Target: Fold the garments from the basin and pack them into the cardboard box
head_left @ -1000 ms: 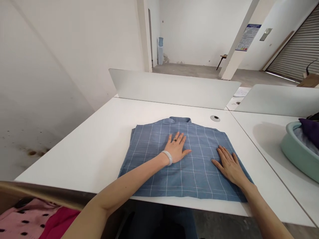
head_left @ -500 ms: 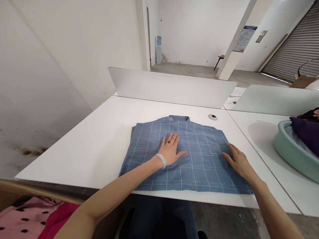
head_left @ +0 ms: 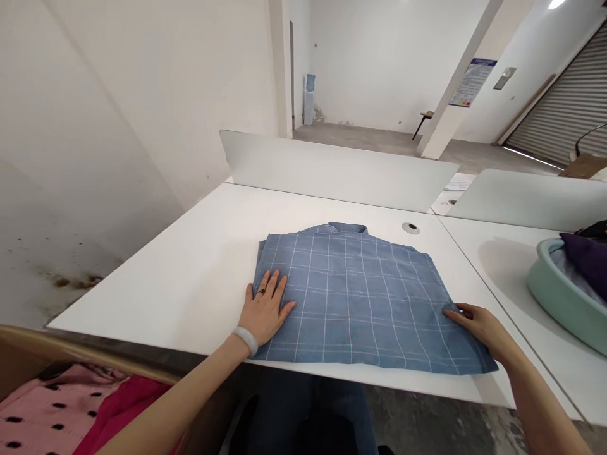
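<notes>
A folded blue shirt with a white check pattern (head_left: 355,297) lies flat on the white table (head_left: 156,297), its collar pointing away from me. My left hand (head_left: 264,308) presses flat on the shirt's lower left part, fingers spread, with a pale bangle on the wrist. My right hand (head_left: 477,327) rests at the shirt's right edge, fingers together over the cloth and not visibly pinching it. The shirt's underside is hidden.
A teal basin (head_left: 545,291) holding dark purple cloth (head_left: 588,262) stands on the adjoining table at right. Below left, an open cardboard box (head_left: 71,344) holds pink dotted cloth (head_left: 52,411). White divider panels (head_left: 332,167) rise behind the tables.
My left hand has slid toward me and left across the shirt. My right hand has moved toward the shirt's right edge. The shirt looks smoother.
</notes>
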Action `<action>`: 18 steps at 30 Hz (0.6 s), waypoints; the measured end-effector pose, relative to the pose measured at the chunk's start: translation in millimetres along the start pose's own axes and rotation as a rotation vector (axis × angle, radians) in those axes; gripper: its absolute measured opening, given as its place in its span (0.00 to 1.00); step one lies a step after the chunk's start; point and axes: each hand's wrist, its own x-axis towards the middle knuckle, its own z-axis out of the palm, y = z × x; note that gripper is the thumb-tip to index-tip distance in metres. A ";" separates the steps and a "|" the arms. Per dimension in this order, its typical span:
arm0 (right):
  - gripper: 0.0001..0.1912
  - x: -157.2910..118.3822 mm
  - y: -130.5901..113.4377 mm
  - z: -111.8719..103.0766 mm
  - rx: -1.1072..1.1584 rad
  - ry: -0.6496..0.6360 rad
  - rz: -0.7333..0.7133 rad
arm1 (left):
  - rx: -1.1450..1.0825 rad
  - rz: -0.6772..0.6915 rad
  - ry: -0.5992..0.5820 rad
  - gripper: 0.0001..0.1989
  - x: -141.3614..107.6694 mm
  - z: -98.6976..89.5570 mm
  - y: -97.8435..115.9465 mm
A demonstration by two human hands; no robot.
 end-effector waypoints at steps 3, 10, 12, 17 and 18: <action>0.22 -12.8 -11.1 -8.1 0.536 -0.334 0.236 | 0.003 0.001 0.006 0.32 0.7 0.3 0.7; 0.11 -19.2 -21.2 -18.3 0.903 -0.388 0.422 | -0.056 -0.001 -0.019 0.33 3.5 -1.0 6.5; 0.13 -10.2 -16.0 -20.6 0.929 -0.369 0.448 | -0.069 -0.002 -0.035 0.33 4.7 -2.6 9.7; 0.21 11.8 -1.5 -22.5 1.020 -0.433 0.570 | -0.132 0.011 -0.049 0.34 14.3 -12.3 11.2; 0.21 14.0 -0.8 -22.1 1.018 -0.463 0.570 | -0.152 0.020 -0.042 0.34 17.7 -14.3 11.2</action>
